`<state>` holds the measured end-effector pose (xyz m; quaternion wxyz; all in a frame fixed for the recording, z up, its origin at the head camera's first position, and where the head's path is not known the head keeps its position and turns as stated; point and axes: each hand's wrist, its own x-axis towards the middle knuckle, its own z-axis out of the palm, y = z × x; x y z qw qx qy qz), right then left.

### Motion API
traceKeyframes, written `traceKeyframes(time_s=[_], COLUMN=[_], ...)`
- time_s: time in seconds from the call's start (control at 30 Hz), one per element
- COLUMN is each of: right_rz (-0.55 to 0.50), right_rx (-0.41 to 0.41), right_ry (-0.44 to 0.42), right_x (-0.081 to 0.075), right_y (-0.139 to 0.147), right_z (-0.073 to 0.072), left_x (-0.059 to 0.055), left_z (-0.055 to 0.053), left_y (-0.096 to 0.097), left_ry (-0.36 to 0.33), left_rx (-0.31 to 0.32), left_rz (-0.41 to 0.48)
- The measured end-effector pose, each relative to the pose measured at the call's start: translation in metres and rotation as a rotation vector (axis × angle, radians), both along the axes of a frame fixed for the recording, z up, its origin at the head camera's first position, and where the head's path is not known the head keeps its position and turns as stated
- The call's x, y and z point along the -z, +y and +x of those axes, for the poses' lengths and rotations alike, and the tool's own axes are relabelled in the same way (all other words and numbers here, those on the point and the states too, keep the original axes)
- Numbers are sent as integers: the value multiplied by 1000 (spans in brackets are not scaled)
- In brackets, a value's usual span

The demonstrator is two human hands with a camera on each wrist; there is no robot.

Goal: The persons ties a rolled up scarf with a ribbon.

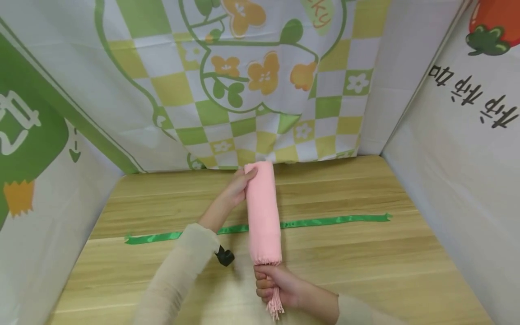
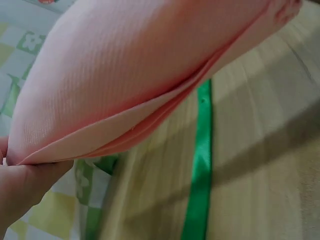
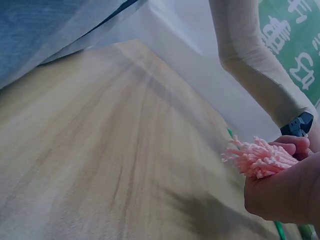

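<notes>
A pink knitted scarf (image 1: 264, 212), folded into a long narrow bundle, is held lengthwise above the table. At its far end my left hand (image 1: 237, 187) pinches the edge, thumb on top. The left wrist view shows the scarf's folded layers (image 2: 135, 85), with the left fingers (image 2: 30, 185) at one corner. My right hand (image 1: 284, 284) grips the gathered fringe (image 1: 275, 304) at the near end, fingers curled round it. Loose fringe strands (image 3: 260, 157) stick out of that fist in the right wrist view. Beneath the scarf a green ribbon (image 1: 337, 220) lies across the table.
The wood-grain table (image 1: 345, 262) is bordered by a checkered cloth (image 1: 227, 122) at the back and printed white panels (image 1: 455, 180) at the sides. A dark strap piece (image 1: 225, 256) shows at my left wrist. Blue fabric (image 3: 50, 30) appears in the right wrist view.
</notes>
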<state>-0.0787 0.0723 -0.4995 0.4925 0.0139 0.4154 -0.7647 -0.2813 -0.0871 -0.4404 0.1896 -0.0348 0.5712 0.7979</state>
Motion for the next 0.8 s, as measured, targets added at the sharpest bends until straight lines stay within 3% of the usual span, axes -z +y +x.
traceKeyframes(time_s=[0.2, 0.37, 0.6, 0.8], right_rz=[64, 82, 80, 26], right_rx=[56, 88, 34, -42], right_ry=[-38, -40, -53, -68], right_x=[11, 19, 28, 33], right_y=[3, 2, 5, 11], right_z=[5, 7, 6, -1], left_x=[29, 48, 69, 78], left_z=[-7, -11, -19, -19], left_y=[1, 4, 7, 6], left_ry=[-7, 0, 154, 290], left_rx=[7, 59, 124, 144], left_rz=[-49, -116, -345, -573])
